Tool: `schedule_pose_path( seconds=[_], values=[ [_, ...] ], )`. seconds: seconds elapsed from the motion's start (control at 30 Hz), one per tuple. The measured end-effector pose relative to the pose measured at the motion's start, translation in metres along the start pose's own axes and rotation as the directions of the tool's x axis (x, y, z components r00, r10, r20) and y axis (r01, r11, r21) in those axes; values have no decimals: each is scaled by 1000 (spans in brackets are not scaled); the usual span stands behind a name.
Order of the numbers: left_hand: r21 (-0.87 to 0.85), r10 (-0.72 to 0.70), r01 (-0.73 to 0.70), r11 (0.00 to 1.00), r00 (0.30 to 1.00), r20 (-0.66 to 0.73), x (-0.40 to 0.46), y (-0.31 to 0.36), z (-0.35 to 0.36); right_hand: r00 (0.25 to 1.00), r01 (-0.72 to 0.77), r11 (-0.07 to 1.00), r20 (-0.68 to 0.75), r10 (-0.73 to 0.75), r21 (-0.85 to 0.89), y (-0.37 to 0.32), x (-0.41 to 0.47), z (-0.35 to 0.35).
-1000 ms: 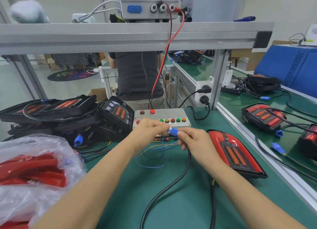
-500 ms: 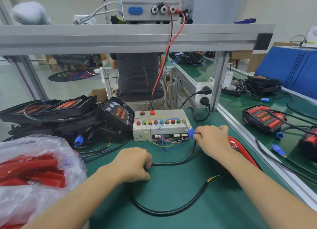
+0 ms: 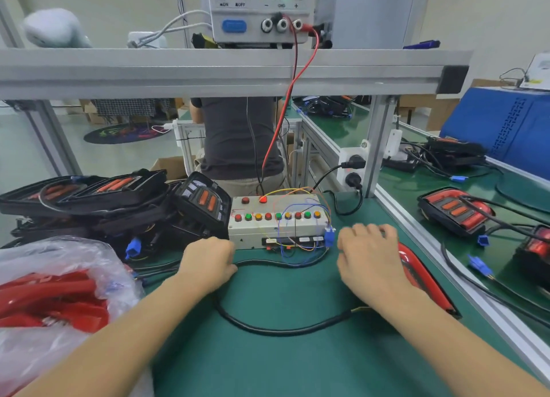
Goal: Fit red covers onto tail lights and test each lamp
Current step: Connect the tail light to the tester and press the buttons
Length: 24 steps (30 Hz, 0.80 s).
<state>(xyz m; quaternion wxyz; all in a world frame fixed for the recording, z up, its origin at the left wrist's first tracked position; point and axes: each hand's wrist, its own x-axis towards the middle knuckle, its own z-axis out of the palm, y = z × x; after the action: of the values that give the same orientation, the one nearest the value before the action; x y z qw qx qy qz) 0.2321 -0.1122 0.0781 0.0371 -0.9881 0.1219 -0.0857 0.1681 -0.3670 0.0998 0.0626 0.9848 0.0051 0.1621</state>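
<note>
- Left hand (image 3: 208, 262): fingers curled round the one black rubber cable (image 3: 276, 331).
- Right hand (image 3: 367, 257): fingers relaxed, resting on one red-covered tail light (image 3: 422, 280).
- One white button-studded test box (image 3: 276, 221): just beyond both hands.

My right hand (image 3: 367, 258) hides most of the tail light (image 3: 422, 280). My left hand (image 3: 208, 262) conceals its own fingertips. The bag (image 3: 53, 292) runs off the left edge.

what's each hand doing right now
Left hand: curled, touching the black cable; grip cannot be told.
Right hand: open, resting on the tail light.
</note>
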Motion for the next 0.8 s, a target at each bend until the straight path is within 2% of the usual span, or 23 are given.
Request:
schedule_pose_path(
  seconds=[0.07, 0.13, 0.23, 0.3, 0.37, 0.43, 0.5, 0.57, 0.63, 0.67, 0.73, 0.8],
  values=[
    [-151, -47, 48, 987, 999, 8, 0, 2, -11, 994, -61, 996, -86, 66, 64, 1, 3, -2],
    [-326, -105, 61, 943, 987, -121, 0, 9, -27, 995, -59, 990, -68, 68, 129, 2, 7, -2],
    [-509, -111, -154, 847, 885, -452, 8, 31, -57, 999, -29, 968, -8, 32, 250, 1, 13, -1],
    [-561, -50, -283, 778, 862, -504, 22, 53, -76, 997, 67, 957, 20, -75, 283, 0, 12, -1],
    [-623, 21, -321, 713, 898, -440, 33, 80, -90, 967, 222, 931, 54, -248, 290, -4, 5, 1],
    [-682, 113, -289, 672, 950, -292, 41, 102, -94, 911, 362, 867, 70, -407, 342, -6, -5, 4],
    [-658, 215, -232, 717, 971, -108, 42, 113, -84, 865, 456, 802, 20, -501, 387, -2, -18, 1],
    [-516, 296, -283, 809, 953, -60, 35, 111, -69, 891, 446, 800, -116, -439, 400, 11, -30, -3],
    [-355, 409, -417, 837, 907, -102, 22, 95, -56, 952, 283, 840, -243, -187, 462, 34, -43, -2],
    [-245, 480, -493, 835, 870, -117, 14, 84, -50, 973, 129, 852, -229, -10, 508, 47, -48, -2],
    [74, 649, -645, 760, 749, -136, -2, 62, -42, 952, -259, 824, -10, 306, 504, 71, -56, -1],
    [253, 751, -714, 653, 654, -92, -18, 45, -36, 842, -539, 739, 267, 468, 405, 92, -62, 1]
  ],
)
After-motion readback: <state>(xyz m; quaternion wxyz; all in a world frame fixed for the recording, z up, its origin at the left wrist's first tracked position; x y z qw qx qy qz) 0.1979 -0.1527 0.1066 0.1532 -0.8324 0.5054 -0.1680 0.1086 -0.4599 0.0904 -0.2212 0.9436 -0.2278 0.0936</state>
